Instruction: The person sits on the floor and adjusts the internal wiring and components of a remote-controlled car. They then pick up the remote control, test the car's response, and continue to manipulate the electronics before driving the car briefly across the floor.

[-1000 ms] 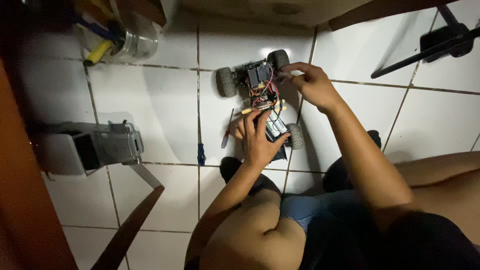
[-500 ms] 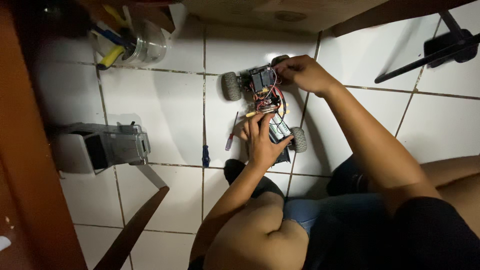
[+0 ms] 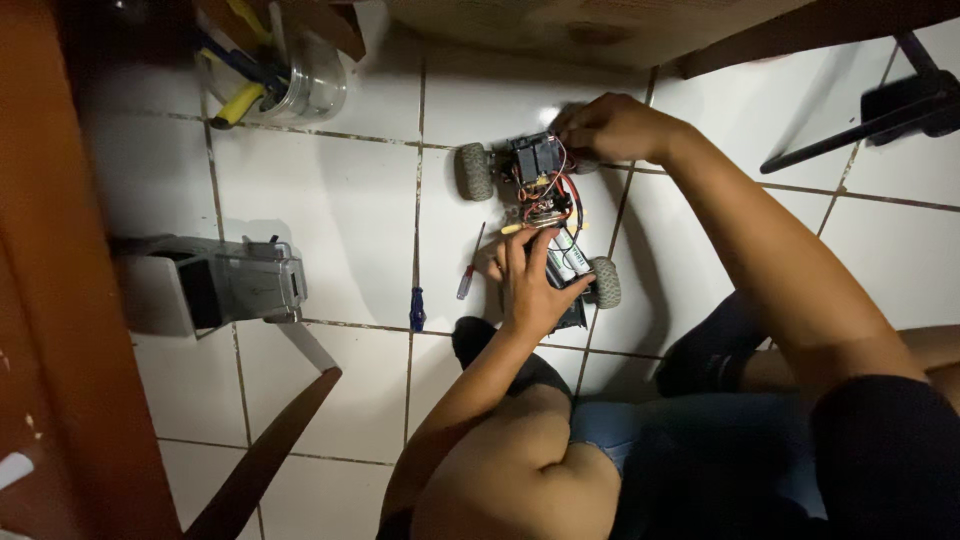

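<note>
We see one small radio-controlled car chassis (image 3: 540,215) on the white tiled floor (image 3: 320,210), with three wheels in view. Our left hand (image 3: 535,280) lies flat on its rear, fingers loosely together over the battery pack (image 3: 572,256). Our right hand (image 3: 610,128) curls over the front end, fingers bunched on it; what they pinch we cannot tell. Two screwdrivers lie just left of the car: a red-handled one (image 3: 470,268) and a blue-handled one (image 3: 417,305). One clear jar of tools (image 3: 300,85) stands top left, one grey car body shell (image 3: 235,285) further left.
</note>
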